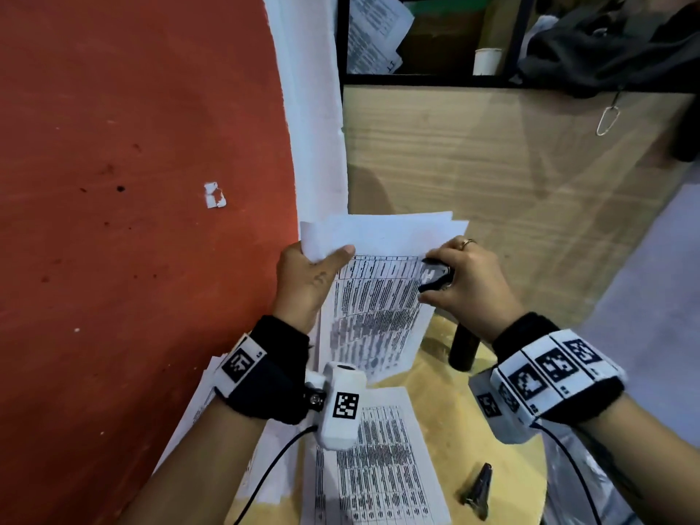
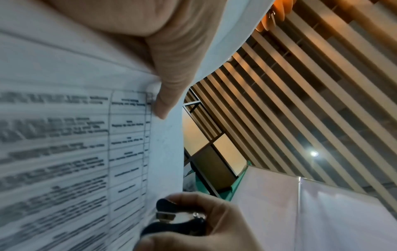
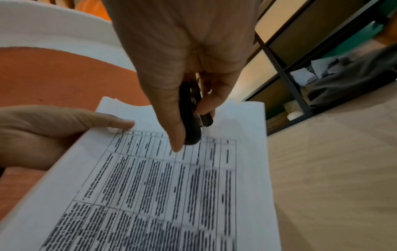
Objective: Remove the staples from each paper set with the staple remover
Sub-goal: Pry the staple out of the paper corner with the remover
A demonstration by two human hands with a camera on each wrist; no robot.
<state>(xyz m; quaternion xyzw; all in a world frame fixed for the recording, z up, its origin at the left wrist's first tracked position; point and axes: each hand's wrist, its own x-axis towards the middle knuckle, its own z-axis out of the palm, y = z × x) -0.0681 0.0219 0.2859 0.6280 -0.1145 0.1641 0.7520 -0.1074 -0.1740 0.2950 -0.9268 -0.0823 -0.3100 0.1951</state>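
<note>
Now my left hand (image 1: 305, 282) pinches the paper set's (image 1: 373, 297) top-left corner, held up over the table; my right hand (image 1: 467, 282) grips the staple remover (image 1: 435, 276) at its top-right corner, jaws pointing left; staple unseen.

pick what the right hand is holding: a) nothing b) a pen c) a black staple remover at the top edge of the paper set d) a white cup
c: the right hand pinches the black staple remover against the top edge of the paper set, which the left hand grips.
</note>
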